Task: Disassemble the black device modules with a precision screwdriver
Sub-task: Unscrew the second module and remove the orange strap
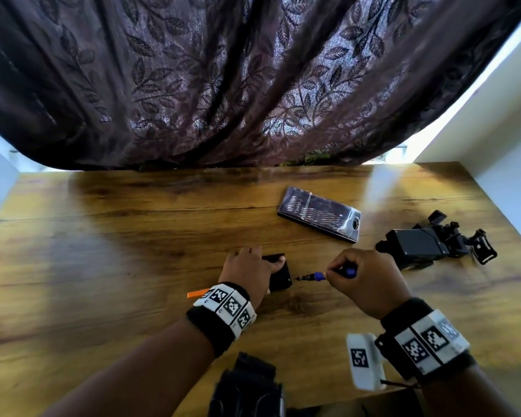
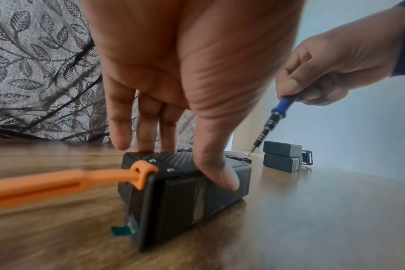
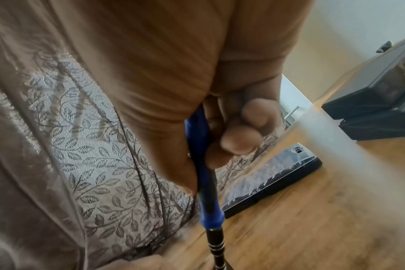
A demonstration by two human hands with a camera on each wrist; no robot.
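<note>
Left hand (image 2: 185, 76) clamps the black device module (image 2: 185, 184) down on the wooden table (image 1: 109, 236): thumb curled onto its near side, fingertips on the ribbed top. Right hand (image 1: 364, 275) pinches the blue-handled precision screwdriver (image 2: 269, 124) between thumb and curled fingers, with the tip (image 2: 252, 150) angled down toward the module's far end. I can't tell if the bit is seated in a screw, that end is hidden from me.

Progress, as I judge it: early. Two screw heads still sit in the module's top edge next to the orange strap (image 2: 58, 184) (strap looped through a corner), and the casing looks closed, no seam opened. More black modules (image 2: 282, 156) wait stacked to my right, tangled with mount hardware in the head view, apparently untouched. The bit set case (image 1: 319, 213) lies shut under its clear lid, further back on the table. So left to do: back out the screws, split this housing, then the rest.
</note>
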